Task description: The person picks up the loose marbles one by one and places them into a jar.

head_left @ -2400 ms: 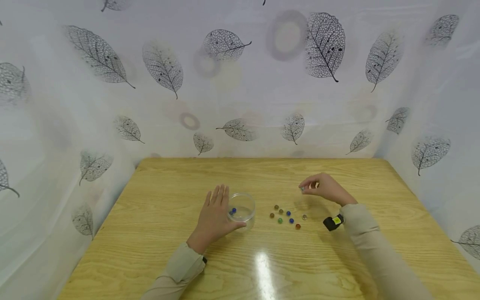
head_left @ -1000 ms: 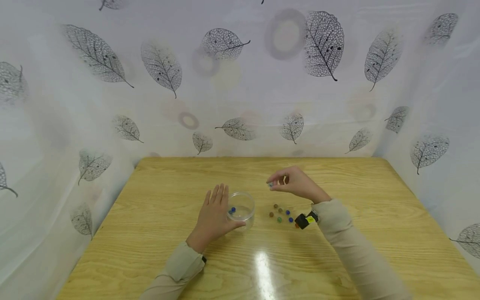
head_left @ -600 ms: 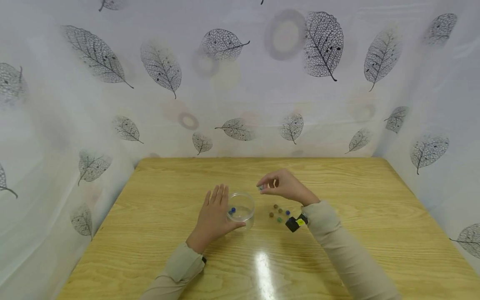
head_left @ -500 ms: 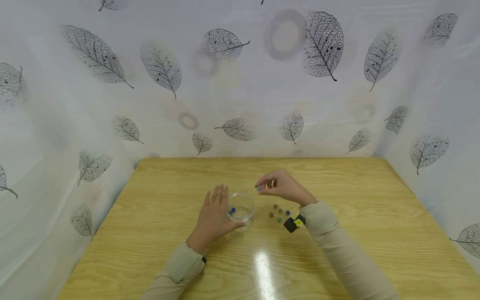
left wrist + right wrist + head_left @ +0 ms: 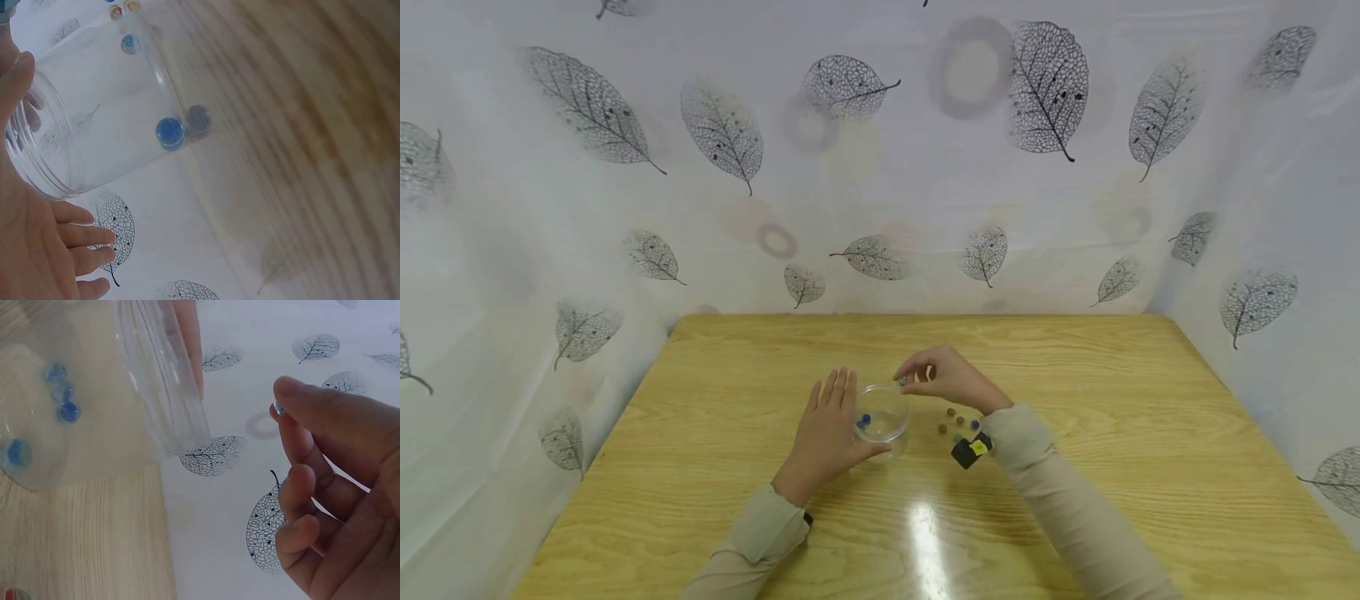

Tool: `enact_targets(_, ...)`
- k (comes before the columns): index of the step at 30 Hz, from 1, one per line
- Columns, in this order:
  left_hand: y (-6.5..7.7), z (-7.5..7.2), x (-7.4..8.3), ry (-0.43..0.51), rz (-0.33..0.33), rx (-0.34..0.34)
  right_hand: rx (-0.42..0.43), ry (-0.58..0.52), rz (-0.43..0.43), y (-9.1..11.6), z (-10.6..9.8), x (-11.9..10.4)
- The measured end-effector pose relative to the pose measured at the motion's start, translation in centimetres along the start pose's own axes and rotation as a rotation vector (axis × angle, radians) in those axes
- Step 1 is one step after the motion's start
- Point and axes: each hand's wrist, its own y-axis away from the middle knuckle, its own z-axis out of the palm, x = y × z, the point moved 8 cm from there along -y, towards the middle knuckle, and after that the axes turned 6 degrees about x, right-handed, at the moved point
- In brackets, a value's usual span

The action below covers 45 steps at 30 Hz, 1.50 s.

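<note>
A clear jar (image 5: 893,439) stands upright on the table with blue marbles (image 5: 866,419) low inside. My left hand (image 5: 826,435) rests against its left side, fingers straight and thumb spread along the front. In the left wrist view, the jar's threaded rim (image 5: 47,134) lies by that thumb. My right hand (image 5: 951,379) pinches a small light-blue marble (image 5: 902,382) between thumb and index finger, right at the jar's rim. Most of this marble is hidden behind the thumb in the right wrist view.
Right of the jar lie several loose marbles: brown ones (image 5: 942,429), a blue one (image 5: 975,425) and a partly covered green one (image 5: 958,437). The black wrist camera (image 5: 966,453) and right sleeve hide others. A leaf-patterned curtain (image 5: 880,183) borders the wooden table (image 5: 737,358).
My right hand has carried the pinched marble leftward, from beyond the loose marbles to the jar's rim. Its sleeve and camera now cover some marbles. My left hand and the jar stay put.
</note>
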Motion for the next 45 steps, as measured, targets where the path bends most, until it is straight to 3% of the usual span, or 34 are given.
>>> enact_targets(13,0.0,-0.1,0.0,0.021,0.000,0.002,-0.037,0.007,0.003,-0.4,1.4,0.9)
enact_targets(45,0.0,-0.1,0.1,0.011,-0.009,-0.002,-0.064,-0.020,-0.009,-0.1,1.9,1.0)
